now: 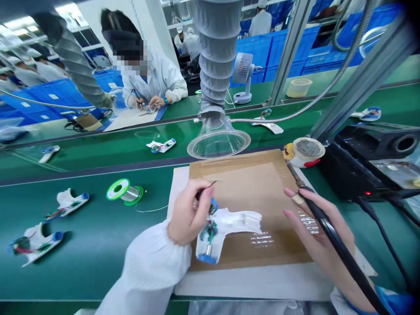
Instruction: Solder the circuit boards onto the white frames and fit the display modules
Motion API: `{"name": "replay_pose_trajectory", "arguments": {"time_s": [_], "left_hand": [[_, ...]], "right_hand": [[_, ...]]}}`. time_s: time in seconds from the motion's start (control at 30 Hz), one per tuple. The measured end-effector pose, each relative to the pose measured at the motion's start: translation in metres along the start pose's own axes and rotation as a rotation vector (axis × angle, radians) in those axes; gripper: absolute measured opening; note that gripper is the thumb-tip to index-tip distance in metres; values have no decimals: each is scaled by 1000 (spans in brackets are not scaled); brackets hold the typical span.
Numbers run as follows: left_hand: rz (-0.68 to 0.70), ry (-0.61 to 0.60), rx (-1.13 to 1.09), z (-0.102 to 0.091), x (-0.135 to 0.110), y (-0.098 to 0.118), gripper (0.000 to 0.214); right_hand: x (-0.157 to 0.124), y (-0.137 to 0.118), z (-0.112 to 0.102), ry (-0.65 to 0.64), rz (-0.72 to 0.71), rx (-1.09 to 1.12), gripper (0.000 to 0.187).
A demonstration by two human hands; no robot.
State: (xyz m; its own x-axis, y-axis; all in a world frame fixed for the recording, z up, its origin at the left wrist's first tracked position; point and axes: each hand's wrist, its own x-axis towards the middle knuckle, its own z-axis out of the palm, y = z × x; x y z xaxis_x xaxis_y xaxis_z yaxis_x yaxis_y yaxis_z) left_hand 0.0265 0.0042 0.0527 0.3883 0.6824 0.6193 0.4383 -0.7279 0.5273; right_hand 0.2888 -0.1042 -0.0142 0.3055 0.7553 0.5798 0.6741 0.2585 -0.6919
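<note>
My left hand (188,214) is closed around dark tweezers (207,187), whose thin curved tip points up and right. Its lower fingers are hidden. Just below and right of it lies a white plastic housing (241,222) with a small green circuit board (210,229), wires and blue end parts; whether the hand touches it, I cannot tell. In my right hand (324,236) is a soldering iron (323,221), its black handle resting between thumb and fingers. The iron's metal tip is up beside a round tip-cleaning pot (306,151), apart from the housing.
A cardboard sheet (262,183) covers the work spot. At left stand a solder spool (126,192) and two more housings (70,203). A clear fume hood (219,142) hangs ahead. The black soldering station (354,166) sits at right. Across the belt (131,153), a co-worker (147,78) works.
</note>
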Motion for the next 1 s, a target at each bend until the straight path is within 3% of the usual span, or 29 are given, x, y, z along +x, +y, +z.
{"name": "replay_pose_trajectory", "arguments": {"time_s": [0.07,0.13,0.27,0.37,0.5,0.67,0.8,0.93,1.0], "left_hand": [[0,-149,24,25,5,-9,17],[6,-253,65,34,10,-27,19],[-42,-270,183,33,15,-68,23],[-57,-300,190,29,11,-84,19],[-63,-255,80,21,0,-82,19],[-47,-179,-99,15,-17,-61,16],[1,-210,-175,22,-23,-49,13],[11,-224,-209,32,-26,-44,11],[14,-232,-224,36,-27,-43,9]], "right_hand": [[-2,3,0,-68,33,22,53],[-3,6,1,-153,49,-5,51],[-3,11,8,-314,-14,-91,53],[-4,16,15,-401,-67,-136,57],[-1,20,20,-477,-69,-124,53],[13,12,32,-551,-100,-45,53],[20,-1,36,-406,-76,-58,36],[15,-7,29,-92,37,126,20],[11,-6,25,53,42,224,24]]}}
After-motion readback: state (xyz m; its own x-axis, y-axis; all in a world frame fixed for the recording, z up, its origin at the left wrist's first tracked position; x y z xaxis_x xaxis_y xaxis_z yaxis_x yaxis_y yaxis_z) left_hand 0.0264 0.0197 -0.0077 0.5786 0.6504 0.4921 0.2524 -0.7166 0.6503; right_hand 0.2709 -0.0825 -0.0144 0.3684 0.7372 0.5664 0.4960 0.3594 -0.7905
